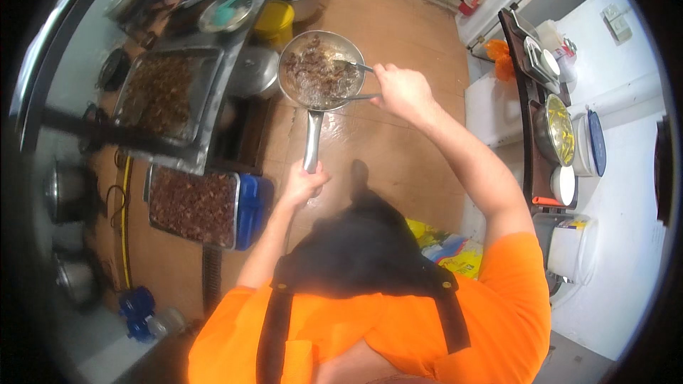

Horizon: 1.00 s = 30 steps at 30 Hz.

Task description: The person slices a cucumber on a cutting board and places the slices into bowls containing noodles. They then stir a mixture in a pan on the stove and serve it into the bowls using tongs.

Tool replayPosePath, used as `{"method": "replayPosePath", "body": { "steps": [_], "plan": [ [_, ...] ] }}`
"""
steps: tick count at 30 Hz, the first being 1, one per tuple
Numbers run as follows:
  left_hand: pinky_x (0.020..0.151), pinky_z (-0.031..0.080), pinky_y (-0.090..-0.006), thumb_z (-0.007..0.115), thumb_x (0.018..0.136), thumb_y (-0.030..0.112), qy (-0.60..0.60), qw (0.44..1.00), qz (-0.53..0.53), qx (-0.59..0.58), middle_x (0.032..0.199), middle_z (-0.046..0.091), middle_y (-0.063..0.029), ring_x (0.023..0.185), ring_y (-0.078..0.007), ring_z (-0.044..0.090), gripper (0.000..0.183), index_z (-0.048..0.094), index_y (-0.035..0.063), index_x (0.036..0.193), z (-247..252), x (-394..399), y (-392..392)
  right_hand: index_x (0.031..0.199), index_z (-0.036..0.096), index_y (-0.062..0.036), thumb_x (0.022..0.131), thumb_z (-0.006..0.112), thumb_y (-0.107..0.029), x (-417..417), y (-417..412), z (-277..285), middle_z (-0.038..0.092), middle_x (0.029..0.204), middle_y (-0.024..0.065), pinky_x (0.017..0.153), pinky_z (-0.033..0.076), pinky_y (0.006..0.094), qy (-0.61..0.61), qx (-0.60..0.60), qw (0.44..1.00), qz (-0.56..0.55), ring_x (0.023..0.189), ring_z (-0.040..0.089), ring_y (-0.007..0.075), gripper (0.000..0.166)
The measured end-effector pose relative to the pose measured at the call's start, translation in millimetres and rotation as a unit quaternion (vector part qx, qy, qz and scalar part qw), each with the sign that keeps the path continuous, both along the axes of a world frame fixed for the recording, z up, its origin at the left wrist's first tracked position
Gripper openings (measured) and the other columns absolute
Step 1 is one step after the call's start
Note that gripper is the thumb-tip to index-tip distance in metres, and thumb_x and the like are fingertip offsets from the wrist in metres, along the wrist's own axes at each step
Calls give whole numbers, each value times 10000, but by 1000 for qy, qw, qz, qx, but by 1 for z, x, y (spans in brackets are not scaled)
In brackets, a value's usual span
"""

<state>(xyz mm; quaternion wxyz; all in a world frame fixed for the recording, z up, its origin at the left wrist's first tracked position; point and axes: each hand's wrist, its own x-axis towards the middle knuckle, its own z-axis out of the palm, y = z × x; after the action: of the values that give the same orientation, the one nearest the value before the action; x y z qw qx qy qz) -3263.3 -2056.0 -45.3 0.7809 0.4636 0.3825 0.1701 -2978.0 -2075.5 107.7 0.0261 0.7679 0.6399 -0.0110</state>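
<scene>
My left hand (304, 185) grips the metal handle of a frying pan (313, 141), which is held out over the floor. Browned meat pieces (315, 66) lie in the pan in shiny liquid or fat. In my right hand (404, 90) is a pair of tongs (358, 97), its two arms spread apart. Both tips of the tongs reach into the pan at its right side, among the meat. Whether a piece sits between them I cannot tell.
Left, a metal counter (211, 112) holds a tray of cooked food (160, 90). Below stands a tray of dark meat (192, 202) beside a blue container (253, 210). A yellow bucket (275, 21) is ahead. On the right, a shelf (525, 144) carries a metal bowl (555, 130) and dishes.
</scene>
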Motion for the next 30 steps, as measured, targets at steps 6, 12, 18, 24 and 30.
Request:
{"method": "replayPosePath", "body": {
  "steps": [6, 12, 18, 24, 30],
  "plan": [
    [373, 269, -265, 714, 804, -55, 23, 999, -36, -6, 580, 455, 26, 403, -73, 395, 322, 450, 122, 750, 5, 108, 73, 1098, 638, -51, 850, 756, -331, 137, 85, -9, 702, 980, 154, 767, 584, 441, -13, 25, 1000, 5, 933, 709, 332, 392],
    [374, 248, -262, 714, 801, -59, 51, 998, -15, -26, 579, 448, 35, 405, -66, 379, 331, 450, 134, 746, 10, 177, 135, 1160, 618, -63, 830, 767, -350, 230, 183, -5, 699, 1005, 159, 782, 578, 449, 18, 49, 998, 18, 940, 704, 348, 462],
    [380, 248, -257, 716, 802, -56, 32, 998, -4, -51, 587, 450, 41, 414, -59, 383, 336, 451, 143, 742, 16, 236, 226, 1197, 557, -47, 787, 798, -376, 256, 241, -14, 671, 1050, 181, 750, 578, 471, 86, 75, 991, 70, 911, 703, 373, 578],
    [387, 294, -254, 727, 805, -39, 31, 999, -19, -12, 600, 468, 41, 431, -70, 423, 330, 459, 144, 746, -3, 296, 337, 1133, 535, -23, 805, 792, -322, 311, 373, -27, 673, 1024, 195, 722, 582, 455, 35, 39, 998, 45, 902, 704, 369, 513],
    [411, 335, -251, 746, 802, -17, 31, 999, -40, 5, 606, 492, 34, 462, -79, 469, 323, 470, 141, 744, -14, 348, 435, 1115, 510, -42, 805, 790, -331, 364, 456, -12, 677, 983, 184, 699, 572, 469, 33, 62, 997, -4, 854, 697, 381, 508]
  ]
}}
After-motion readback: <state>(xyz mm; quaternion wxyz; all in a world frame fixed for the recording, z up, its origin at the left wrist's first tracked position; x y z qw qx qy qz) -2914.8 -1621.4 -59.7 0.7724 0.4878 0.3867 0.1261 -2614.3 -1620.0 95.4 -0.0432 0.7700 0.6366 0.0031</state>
